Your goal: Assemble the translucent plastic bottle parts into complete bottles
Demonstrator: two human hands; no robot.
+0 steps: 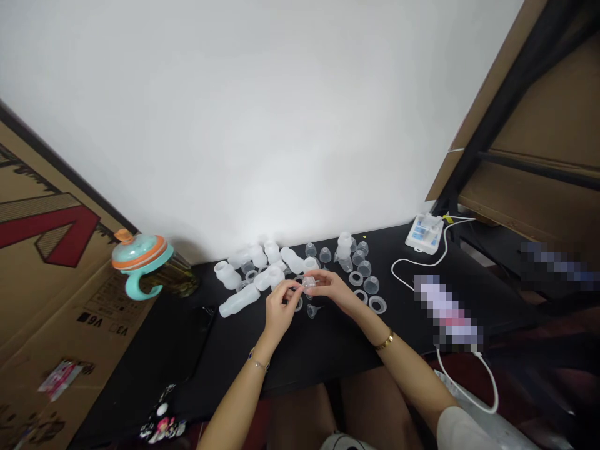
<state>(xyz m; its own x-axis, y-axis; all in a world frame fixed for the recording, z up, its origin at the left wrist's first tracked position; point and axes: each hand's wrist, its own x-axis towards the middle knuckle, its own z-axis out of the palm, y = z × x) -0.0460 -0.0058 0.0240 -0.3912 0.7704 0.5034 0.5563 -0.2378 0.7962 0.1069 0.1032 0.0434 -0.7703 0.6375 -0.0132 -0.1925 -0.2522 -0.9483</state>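
Between the fingertips of my left hand [281, 307] and my right hand [336, 290] is a small clear plastic piece [308, 283] with a thin stem pointing right. Both hands pinch it just above the black table. Below them lies a clear funnel-shaped piece [312, 310]. White plastic bottles [240, 300] lie and stand in a cluster beyond and to the left of my left hand. To the right of my right hand are several clear dome caps [371, 285] and translucent rings [377, 304]. A white bottle [344, 245] stands among the caps.
A pitcher with a turquoise lid [143, 251] stands at the left, beside a printed cardboard box [94, 300]. A white-and-blue plastic case [424, 233] sits at the back right. A white cable [422, 264] runs to a pixelated object [447, 312]. The white wall [281, 125] borders the black table [337, 350].
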